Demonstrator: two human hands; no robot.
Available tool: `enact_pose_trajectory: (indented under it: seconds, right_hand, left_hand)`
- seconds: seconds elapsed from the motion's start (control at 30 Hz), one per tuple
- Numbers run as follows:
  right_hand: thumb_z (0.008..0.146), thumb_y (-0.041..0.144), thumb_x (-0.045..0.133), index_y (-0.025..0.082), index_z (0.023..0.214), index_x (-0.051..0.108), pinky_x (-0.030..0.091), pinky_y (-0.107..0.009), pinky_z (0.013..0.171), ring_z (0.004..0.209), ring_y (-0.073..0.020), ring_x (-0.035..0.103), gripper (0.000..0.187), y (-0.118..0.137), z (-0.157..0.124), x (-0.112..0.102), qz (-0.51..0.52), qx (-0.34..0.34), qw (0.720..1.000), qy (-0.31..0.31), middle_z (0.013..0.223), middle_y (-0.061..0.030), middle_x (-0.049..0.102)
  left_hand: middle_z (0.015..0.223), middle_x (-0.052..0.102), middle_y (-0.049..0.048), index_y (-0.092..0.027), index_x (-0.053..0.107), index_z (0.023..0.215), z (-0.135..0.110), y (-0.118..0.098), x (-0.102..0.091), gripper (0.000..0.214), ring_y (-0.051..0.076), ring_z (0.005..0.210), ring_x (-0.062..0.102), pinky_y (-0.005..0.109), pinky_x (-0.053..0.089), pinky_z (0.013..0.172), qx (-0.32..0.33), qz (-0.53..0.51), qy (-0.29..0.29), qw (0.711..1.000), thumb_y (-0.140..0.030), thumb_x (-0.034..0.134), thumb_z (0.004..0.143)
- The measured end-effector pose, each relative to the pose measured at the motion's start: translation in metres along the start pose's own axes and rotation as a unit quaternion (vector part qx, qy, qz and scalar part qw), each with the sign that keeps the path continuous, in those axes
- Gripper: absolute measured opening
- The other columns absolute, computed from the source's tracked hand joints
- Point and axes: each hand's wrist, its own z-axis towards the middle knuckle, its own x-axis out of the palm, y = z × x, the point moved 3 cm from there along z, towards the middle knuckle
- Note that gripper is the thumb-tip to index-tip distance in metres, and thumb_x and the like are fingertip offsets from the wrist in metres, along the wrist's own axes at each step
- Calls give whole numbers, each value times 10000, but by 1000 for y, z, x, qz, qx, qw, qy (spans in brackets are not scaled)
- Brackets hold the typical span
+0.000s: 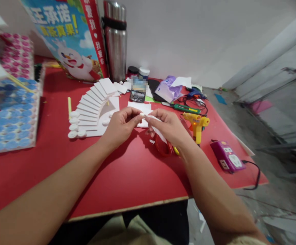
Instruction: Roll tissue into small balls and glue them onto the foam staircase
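Observation:
My left hand (121, 125) and my right hand (168, 127) meet above the red table (61, 170), fingertips pinched together. Between them I hold a small white foam piece (143, 115), and a thin white strip (158, 127) runs down under my right fingers. Just behind the hands lies a white sheet (140, 108). To the left stands a white model staircase (94, 107) of fanned foam steps with round white pads along its edge. A red ring (163, 148) lies below my right hand.
A yellow glue gun (196, 124) stands right of my hand, with a purple power strip (227, 157) beyond. A steel flask (115, 41), a printed box (71, 37), a phone (137, 96), jars, a purple packet and a green tool sit at the back. Stacked blue and pink trays (10, 112) fill the left.

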Motion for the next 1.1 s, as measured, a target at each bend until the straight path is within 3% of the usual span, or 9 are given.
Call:
enact_pose_trajectory:
  seconds: [0.2, 0.43, 0.57, 0.67, 0.77, 0.9, 1.0, 1.1]
  right_hand:
    - [873, 319, 710, 213, 743, 621, 448, -256, 434, 432, -131, 574, 190, 1, -6, 5, -102, -72, 988, -94, 552, 21, 624]
    - [859, 362, 733, 175, 796, 651, 498, -247, 459, 439, -129, 631, 213, 8, -9, 8, -41, -101, 993, -37, 594, 23, 663]
    - [873, 370, 733, 172, 803, 647, 491, -237, 442, 431, -129, 638, 227, 6, -7, 10, -53, -115, 991, -46, 599, 24, 676]
    - [882, 385, 730, 183, 784, 636, 494, -243, 428, 421, -139, 642, 244, 4, -7, 8, -70, -118, 989, -61, 583, 27, 668]
    - [886, 376, 723, 195, 787, 635, 501, -257, 420, 421, -149, 645, 224, 7, -8, 1, -81, -120, 988, -54, 592, 28, 668]
    - [888, 383, 721, 180, 815, 665, 525, -276, 444, 430, -152, 646, 222, 14, -7, -7, -92, -120, 988, 23, 606, 20, 672]
    - [885, 390, 728, 173, 824, 665, 542, -280, 478, 465, -154, 664, 234, 16, -7, -10, -86, -118, 988, 54, 637, 7, 687]
    - [891, 368, 717, 176, 832, 654, 542, -279, 494, 495, -159, 678, 211, 15, -6, -8, -84, -113, 989, 51, 653, 0, 697]
  left_hand:
    - [852, 725, 36, -162, 701, 918, -7, -3, 7, 166, 161, 780, 643, 282, 506, 727, 37, 57, -52, 996, -328, 696, 906]
    - [807, 741, 27, -162, 767, 904, -11, -5, 6, 104, 141, 718, 652, 260, 505, 679, 182, 128, -111, 969, -256, 722, 904]
    - [807, 771, 36, -177, 799, 930, -15, -4, 8, 106, 148, 738, 690, 257, 522, 703, 261, 191, -132, 937, -209, 698, 927]
    - [851, 789, 53, -182, 807, 1010, -18, -6, 12, 171, 153, 744, 705, 267, 533, 723, 279, 228, -122, 925, -191, 643, 959]
    - [887, 796, 59, -189, 813, 1027, -17, -9, 11, 176, 156, 757, 717, 268, 553, 741, 246, 190, -99, 946, -227, 657, 956]
    - [779, 774, 37, -173, 824, 937, -9, -8, 4, 140, 134, 611, 685, 235, 550, 592, 95, 55, -30, 993, -281, 746, 890]
    - [793, 774, 42, -167, 830, 989, -6, -9, 2, 196, 140, 569, 683, 242, 552, 531, 45, 15, 31, 998, -307, 747, 880]
    - [697, 740, 30, -161, 823, 1073, -6, -8, 3, 269, 156, 541, 673, 258, 553, 506, 28, 4, 49, 998, -340, 718, 901]
